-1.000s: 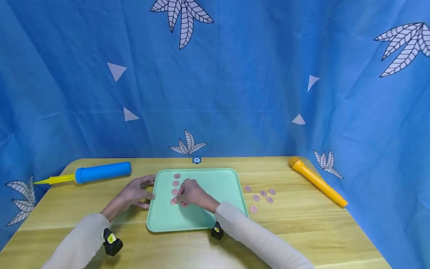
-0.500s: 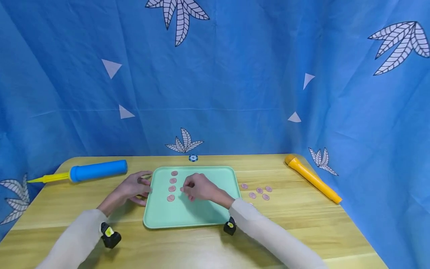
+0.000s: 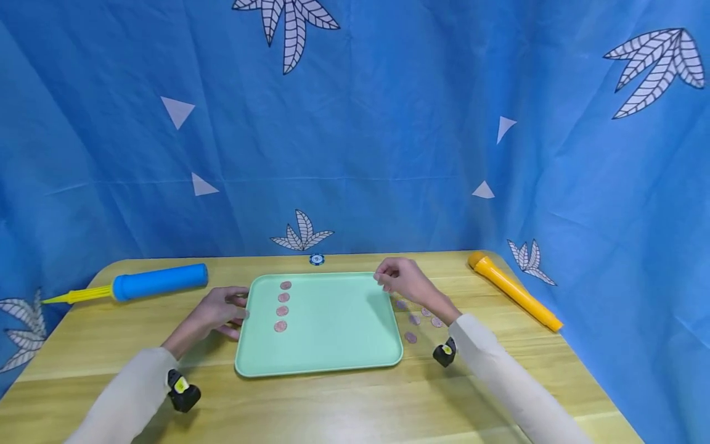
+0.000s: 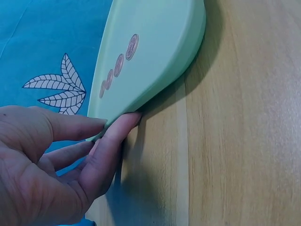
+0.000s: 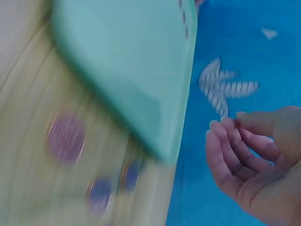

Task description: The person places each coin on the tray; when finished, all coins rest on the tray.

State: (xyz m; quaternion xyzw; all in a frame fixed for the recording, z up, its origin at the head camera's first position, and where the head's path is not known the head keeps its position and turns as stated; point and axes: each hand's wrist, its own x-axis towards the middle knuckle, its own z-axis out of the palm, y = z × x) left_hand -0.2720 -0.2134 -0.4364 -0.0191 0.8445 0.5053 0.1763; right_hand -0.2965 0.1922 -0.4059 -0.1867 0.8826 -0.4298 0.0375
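Observation:
A light green tray (image 3: 338,333) lies on the wooden table, with a column of several copper-coloured coins (image 3: 282,311) near its left side. At the tray's left edge, my left hand (image 3: 219,313) pinches the rim between thumb and fingers, as the left wrist view shows. My right hand (image 3: 409,282) is in the air over the tray's far right corner. Its fingers are loosely bent and hold nothing in the right wrist view. More coins (image 3: 410,337) lie on the table just right of the tray, some partly hidden below the right forearm.
To the left lies a blue pump (image 3: 161,282) with a yellow nozzle. An orange toy microphone (image 3: 514,290) rests near the right edge. A small blue-and-white poker chip (image 3: 317,259) sits at the table's back edge, before a blue curtain (image 3: 355,123).
My right hand has left the coin column and moved right, over to the tray's far right corner. The left hand stays at the tray's left rim. The whole head view has shifted slightly.

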